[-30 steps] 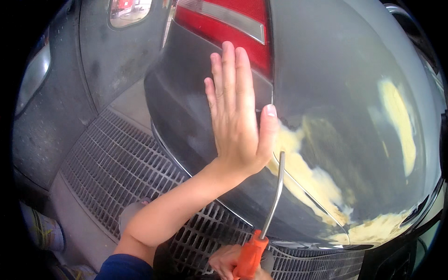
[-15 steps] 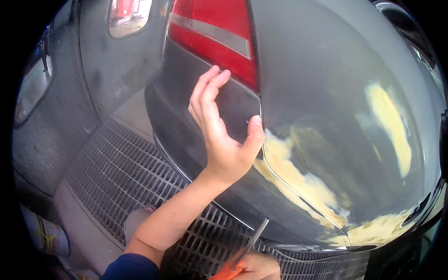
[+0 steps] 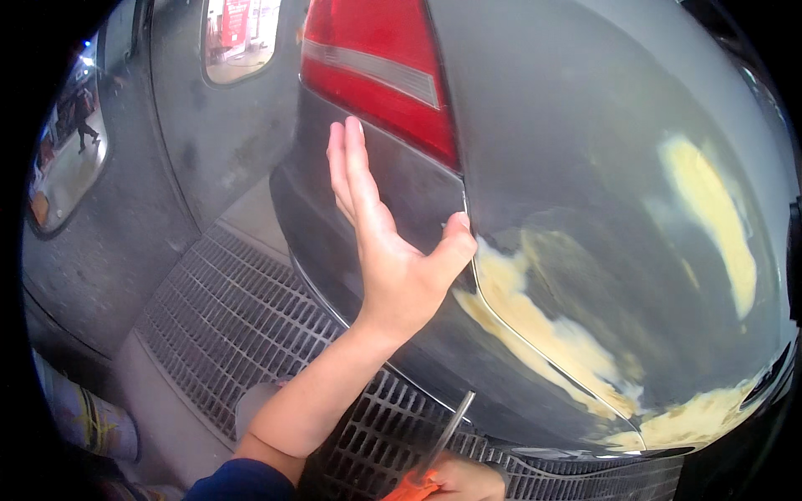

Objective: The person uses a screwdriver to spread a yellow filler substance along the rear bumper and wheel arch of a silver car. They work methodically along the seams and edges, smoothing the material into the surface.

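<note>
The step in hand appeared to be a palm check of the grey car (image 3: 585, 125), positioned ahead, above a floor grate (image 3: 223, 302). The left hand (image 3: 397, 271) was open, thumb apart, holding nothing; contact was unclear. The right hand (image 3: 469, 479) gripped an orange-handled tool (image 3: 437, 451). The next move likely required tool clearance. Pale yellow patches (image 3: 535, 313) marked the dull, curved bodywork.

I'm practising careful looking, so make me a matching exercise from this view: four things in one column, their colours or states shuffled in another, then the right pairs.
Things:
1. Taillight
2. Left hand
3. Sleeve
4. Right hand

Colours or states:
A. Dark blue
B. Closed on the orange handle
C. Red
D. Open, thumb apart from the fingers

Pairs: 1-C, 2-D, 3-A, 4-B
</note>
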A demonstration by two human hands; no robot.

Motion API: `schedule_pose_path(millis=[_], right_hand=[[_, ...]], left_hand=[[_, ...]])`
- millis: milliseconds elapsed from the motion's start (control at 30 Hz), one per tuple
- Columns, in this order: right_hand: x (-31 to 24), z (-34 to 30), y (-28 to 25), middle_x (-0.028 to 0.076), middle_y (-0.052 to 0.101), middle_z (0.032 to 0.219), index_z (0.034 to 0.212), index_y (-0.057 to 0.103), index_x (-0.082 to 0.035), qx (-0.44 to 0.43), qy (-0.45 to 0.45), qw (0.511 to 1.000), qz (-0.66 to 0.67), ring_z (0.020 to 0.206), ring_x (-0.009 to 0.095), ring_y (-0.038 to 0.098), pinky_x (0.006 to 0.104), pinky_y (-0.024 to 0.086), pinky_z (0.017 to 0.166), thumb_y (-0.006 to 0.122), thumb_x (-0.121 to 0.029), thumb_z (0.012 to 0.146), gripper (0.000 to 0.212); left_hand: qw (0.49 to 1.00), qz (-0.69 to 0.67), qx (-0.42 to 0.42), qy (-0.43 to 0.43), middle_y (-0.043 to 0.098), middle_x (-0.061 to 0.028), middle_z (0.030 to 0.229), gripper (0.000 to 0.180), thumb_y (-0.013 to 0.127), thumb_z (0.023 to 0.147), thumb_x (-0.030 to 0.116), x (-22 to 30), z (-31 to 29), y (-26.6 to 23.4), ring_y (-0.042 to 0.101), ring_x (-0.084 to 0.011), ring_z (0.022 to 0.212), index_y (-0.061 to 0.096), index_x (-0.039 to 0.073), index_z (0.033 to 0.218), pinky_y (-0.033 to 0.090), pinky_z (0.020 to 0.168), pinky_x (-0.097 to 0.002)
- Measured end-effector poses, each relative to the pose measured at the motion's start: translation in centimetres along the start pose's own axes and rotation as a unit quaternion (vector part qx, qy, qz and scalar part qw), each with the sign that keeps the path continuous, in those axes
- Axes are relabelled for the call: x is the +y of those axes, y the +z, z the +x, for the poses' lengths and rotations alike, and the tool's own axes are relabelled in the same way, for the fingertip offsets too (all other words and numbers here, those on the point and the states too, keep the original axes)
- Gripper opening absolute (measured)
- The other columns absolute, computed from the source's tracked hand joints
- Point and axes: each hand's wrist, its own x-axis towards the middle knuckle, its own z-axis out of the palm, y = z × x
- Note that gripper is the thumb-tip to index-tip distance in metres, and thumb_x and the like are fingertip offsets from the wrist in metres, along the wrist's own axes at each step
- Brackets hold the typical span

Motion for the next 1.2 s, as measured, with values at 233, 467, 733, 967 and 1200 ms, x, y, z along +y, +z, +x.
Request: schedule_pose_path(millis=[233, 467, 733, 967, 1200], right_hand=[[0.2, 0.0, -0.2, 0.001, 0.065, 0.073, 0.088, 0.066, -0.010, -0.006, -0.002, 1.000, -0.011, 0.066, 0.014, 0.060, 0.0255, 0.045, 0.063, 0.070, -0.024, 0.089, 0.015], [0.5, -0.2, -0.2, 0.001, 0.065, 0.074, 0.089, 0.066, -0.010, -0.009, -0.002, 1.000, -0.016, 0.067, 0.014, 0.060, 0.0258, 0.046, 0.064, 0.070, -0.024, 0.090, 0.014], [0.6, 0.2, -0.3, 0.001, 0.065, 0.074, 0.089, 0.067, -0.010, -0.011, -0.005, 0.999, -0.029, 0.069, 0.014, 0.060, 0.0262, 0.046, 0.065, 0.069, -0.024, 0.090, 0.014], [0.4, 0.7, 0.1, 0.001, 0.065, 0.075, 0.090, 0.067, -0.011, -0.003, -0.001, 0.999, -0.046, 0.070, 0.015, 0.060, 0.0266, 0.046, 0.066, 0.068, -0.024, 0.091, 0.014], [0.1, 1.6, 0.9, 0.001, 0.065, 0.076, 0.090, 0.068, -0.011, 0.030, 0.012, 0.993, -0.116, 0.071, 0.015, 0.060, 0.0269, 0.047, 0.067, 0.067, -0.025, 0.091, 0.014]], left_hand=[[1.000, 0.004, 0.002, -0.002, 0.001, -0.0248, 0.163, 0.112, 0.072, 0.069, 0.003, 0.0, 0.2, -0.1, 0.009, -0.0366, 0.151, 0.009, 0.004, 0.161, 0.015, 0.122, -0.0472], [0.999, -0.025, 0.025, -0.017, 0.010, -0.0235, 0.162, 0.104, 0.074, 0.084, 0.036, 0.1, 0.1, 0.6, 0.012, -0.0328, 0.152, 0.013, -0.004, 0.158, 0.011, 0.123, -0.0433], [1.000, -0.002, -0.005, -0.001, -0.003, -0.0259, 0.163, 0.111, 0.073, 0.072, 0.004, -0.2, 0.2, 0.0, 0.007, -0.0372, 0.152, 0.005, 0.004, 0.161, 0.014, 0.122, -0.0480], [1.000, 0.013, -0.010, 0.008, 0.000, -0.0263, 0.163, 0.106, 0.068, 0.074, 0.009, -0.1, -0.1, 0.2, 0.006, -0.0348, 0.153, 0.006, -0.001, 0.160, 0.012, 0.122, -0.0452], [0.998, -0.022, 0.052, 0.015, 0.018, -0.0258, 0.161, 0.084, 0.066, 0.085, 0.010, -0.9, -0.4, 0.5, 0.018, -0.0398, 0.149, 0.023, -0.002, 0.156, 0.016, 0.120, -0.0501]])
